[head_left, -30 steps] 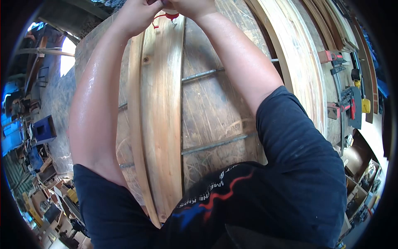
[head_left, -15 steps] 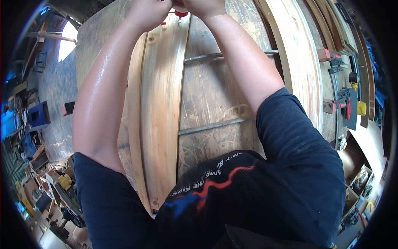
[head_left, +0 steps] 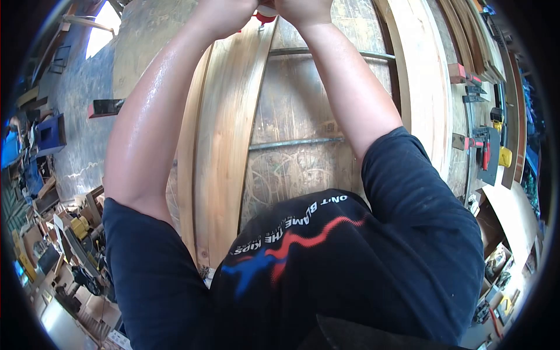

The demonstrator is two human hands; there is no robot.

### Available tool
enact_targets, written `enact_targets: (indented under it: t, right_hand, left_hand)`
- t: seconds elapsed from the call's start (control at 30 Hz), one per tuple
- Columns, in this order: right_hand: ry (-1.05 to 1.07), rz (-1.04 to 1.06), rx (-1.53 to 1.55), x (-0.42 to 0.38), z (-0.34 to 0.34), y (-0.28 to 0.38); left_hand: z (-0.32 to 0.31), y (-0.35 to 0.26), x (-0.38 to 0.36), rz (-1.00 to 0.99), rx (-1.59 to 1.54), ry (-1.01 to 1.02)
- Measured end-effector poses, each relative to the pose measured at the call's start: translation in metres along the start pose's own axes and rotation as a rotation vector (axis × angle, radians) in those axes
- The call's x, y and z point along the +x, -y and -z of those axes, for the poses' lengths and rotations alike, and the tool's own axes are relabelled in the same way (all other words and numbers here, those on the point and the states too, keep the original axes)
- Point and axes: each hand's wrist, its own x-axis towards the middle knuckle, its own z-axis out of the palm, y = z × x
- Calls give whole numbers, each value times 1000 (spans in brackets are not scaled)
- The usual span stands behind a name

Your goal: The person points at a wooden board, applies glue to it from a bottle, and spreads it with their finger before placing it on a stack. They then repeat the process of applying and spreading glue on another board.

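At the top edge of the head view, my left hand (head_left: 232, 14) and my right hand (head_left: 304, 10) come close together over the far part of a long, pale wooden board (head_left: 226, 128). Between them shows a small red-and-white object (head_left: 266, 16) with a thin tip pointing down at the board. Both hands look closed around it, though the frame cuts off most of the fingers. What kind of object it is I cannot make out. A narrower wooden strip (head_left: 188, 146) lies along the board's left side.
Metal bars (head_left: 297, 143) cross the worn plywood bench (head_left: 291, 111). Another long pale board (head_left: 429, 87) runs along the right. Clamps with red parts (head_left: 479, 146) lie beyond it. A clamp end (head_left: 105, 108) sticks out left of my left forearm. Cluttered tools fill the lower left.
The view has shifted, so the bars sit higher and more of my shirt shows. Both hands have moved slightly right in the picture and stay together at the red-and-white object.
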Motion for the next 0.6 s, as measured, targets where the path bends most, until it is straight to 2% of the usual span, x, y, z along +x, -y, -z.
enact_targets:
  t: [0.07,0.17,0.27,0.37,0.5,0.6]
  right_hand:
    - [0,35,72,-6,-3,2]
    - [53,41,12,-19,-2,9]
    - [93,-6,47,-35,-1,23]
    - [56,-32,47,-48,-4,27]
    - [86,-58,152,-65,-10,41]
    - [150,-52,78,-76,-12,42]
  left_hand:
    - [-3,19,1,-8,4,-42]
    - [-7,47,-4,-182,-189,-18]
    - [-8,37,-27,-154,-150,5]
    - [-19,28,-44,-224,-292,-73]
    - [-12,14,-73,-80,-164,-25]
    - [-14,4,-97,-18,-105,-54]
